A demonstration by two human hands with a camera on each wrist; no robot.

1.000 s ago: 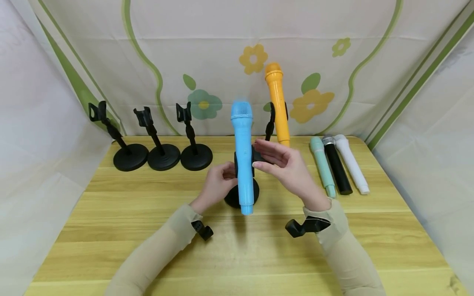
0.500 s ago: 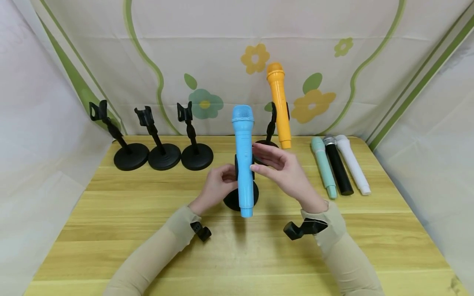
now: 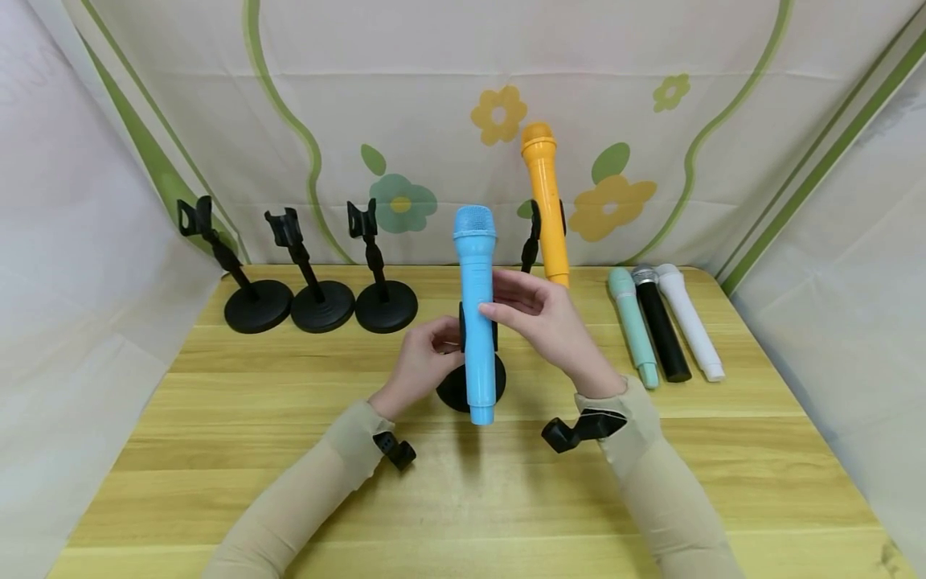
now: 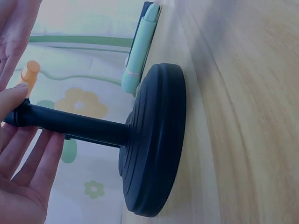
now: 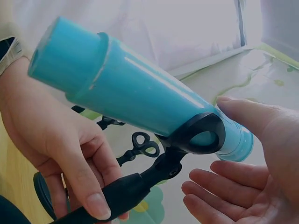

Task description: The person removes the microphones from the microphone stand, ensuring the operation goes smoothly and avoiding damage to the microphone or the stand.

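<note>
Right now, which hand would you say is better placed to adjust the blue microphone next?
Likely the right hand: it's at the blue microphone, while the left hand grips its stand.

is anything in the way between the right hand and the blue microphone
Nothing visible: the right hand has its thumb up against the blue microphone, apparently touching. The black clip holding the microphone sits close beside the thumb, but not between them. The left hand grips the stand lower down, out of the way.
</note>
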